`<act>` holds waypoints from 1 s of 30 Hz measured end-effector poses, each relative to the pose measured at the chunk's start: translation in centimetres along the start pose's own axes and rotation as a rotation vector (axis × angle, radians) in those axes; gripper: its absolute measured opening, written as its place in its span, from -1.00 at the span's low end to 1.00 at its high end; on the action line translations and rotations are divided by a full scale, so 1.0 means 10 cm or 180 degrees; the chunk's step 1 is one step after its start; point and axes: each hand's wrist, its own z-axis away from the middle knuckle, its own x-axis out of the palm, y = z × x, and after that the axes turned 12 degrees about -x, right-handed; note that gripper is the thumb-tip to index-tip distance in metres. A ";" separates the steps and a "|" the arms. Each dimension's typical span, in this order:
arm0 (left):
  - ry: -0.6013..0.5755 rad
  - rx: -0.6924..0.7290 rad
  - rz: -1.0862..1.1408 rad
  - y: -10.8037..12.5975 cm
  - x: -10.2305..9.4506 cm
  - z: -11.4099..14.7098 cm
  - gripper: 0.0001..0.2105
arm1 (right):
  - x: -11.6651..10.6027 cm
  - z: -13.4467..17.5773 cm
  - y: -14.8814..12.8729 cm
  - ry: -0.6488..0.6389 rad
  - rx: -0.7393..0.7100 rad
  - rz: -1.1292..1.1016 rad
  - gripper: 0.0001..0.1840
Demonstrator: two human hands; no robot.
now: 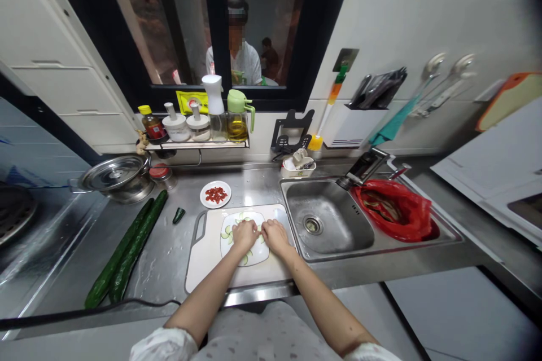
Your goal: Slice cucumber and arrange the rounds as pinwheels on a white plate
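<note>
A white square plate rests on the cutting board. Pale green cucumber slices with darker rims lie around its edge. Over the plate, my left hand and my right hand meet almost fingertip to fingertip. Their fingers are curled and pinched at a small pale green piece, seemingly a cucumber slice, that shows between them. My fingers partly hide it and the plate's middle. Behind the board stands a small white dish of chopped red pieces.
Two long cucumbers and a cut cucumber end lie left of the board. A lidded steel pot stands farther left. To the right are the sink and a red plastic bag. Seasoning bottles fill a rack behind.
</note>
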 end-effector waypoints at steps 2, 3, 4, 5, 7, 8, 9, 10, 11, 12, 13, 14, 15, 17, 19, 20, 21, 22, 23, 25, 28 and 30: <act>0.0010 -0.0019 -0.0008 0.00 0.01 0.00 -0.85 | 0.00 -0.01 -0.01 0.0001 0.0017 0.0029 -0.80; 0.0016 -0.0023 -0.0015 0.00 0.01 0.00 -0.85 | 0.00 -0.01 -0.01 0.0005 0.0015 0.0037 -0.79; 0.0020 -0.0024 -0.0021 0.00 0.00 0.00 -0.86 | 0.00 -0.01 -0.01 0.0009 0.0008 0.0038 -0.80; 0.0024 -0.0020 -0.0022 0.00 0.00 0.00 -0.86 | 0.00 -0.01 -0.01 0.0013 0.0003 0.0031 -0.80; 0.0019 -0.0013 -0.0018 0.01 -0.01 0.00 -0.86 | 0.00 -0.01 -0.01 0.0023 0.0003 0.0002 -0.81; 0.0013 -0.0012 -0.0014 0.01 -0.01 0.01 -0.86 | 0.00 -0.01 -0.01 0.0031 0.0009 -0.0018 -0.82; 0.0004 -0.0010 -0.0012 0.01 -0.01 0.01 -0.86 | 0.00 -0.01 0.00 0.0044 0.0022 -0.0037 -0.82; 0.0000 -0.0012 -0.0013 0.01 -0.02 0.01 -0.86 | 0.00 -0.01 0.00 0.0059 0.0032 -0.0055 -0.82; -0.0004 -0.0015 -0.0018 0.01 -0.02 0.01 -0.87 | 0.00 0.00 0.00 0.0073 0.0041 -0.0067 -0.81; -0.0002 -0.0020 -0.0022 0.01 -0.02 0.01 -0.87 | -0.01 0.00 0.00 0.0081 0.0047 -0.0072 -0.81; 0.0004 -0.0020 -0.0023 0.00 -0.02 0.01 -0.87 | -0.01 -0.01 0.00 0.0079 0.0049 -0.0069 -0.81; 0.0010 -0.0021 -0.0019 0.00 -0.01 0.00 -0.87 | -0.01 -0.01 -0.01 0.0069 0.0047 -0.0058 -0.81; 0.0012 -0.0021 -0.0013 0.00 -0.01 0.00 -0.87 | -0.01 -0.01 -0.01 0.0052 0.0041 -0.0044 -0.81; 0.0003 -0.0019 0.0003 0.00 0.00 -0.01 -0.87 | -0.01 -0.02 -0.02 0.0020 0.0038 -0.0019 -0.80; 0.0002 -0.0039 0.0010 0.00 0.01 -0.02 -0.87 | 0.00 -0.02 -0.02 -0.0003 0.0044 -0.0012 -0.80; 0.0008 -0.0052 0.0014 0.01 0.01 -0.02 -0.87 | 0.00 -0.02 -0.02 -0.0010 0.0045 -0.0010 -0.80; 0.0017 -0.0063 0.0020 0.01 0.01 -0.02 -0.87 | 0.00 -0.02 -0.02 -0.0016 0.0044 -0.0007 -0.80; 0.0022 -0.0067 0.0029 0.01 0.02 -0.02 -0.87 | 0.00 -0.03 -0.02 -0.0017 0.0034 0.0000 -0.80; 0.0029 -0.0067 0.0039 0.01 0.02 -0.03 -0.86 | 0.00 -0.03 -0.02 -0.0016 0.0021 0.0011 -0.80; 0.0043 -0.0067 0.0058 0.02 0.01 -0.02 -0.86 | 0.00 -0.03 -0.02 -0.0022 0.0009 0.0039 -0.79; 0.0043 -0.0067 0.0075 0.02 0.00 -0.01 -0.87 | 0.01 -0.03 -0.01 -0.0041 0.0014 0.0060 -0.80; 0.0031 -0.0061 0.0091 0.02 -0.01 -0.01 -0.88 | 0.01 -0.03 -0.01 -0.0023 0.0001 0.0070 -0.80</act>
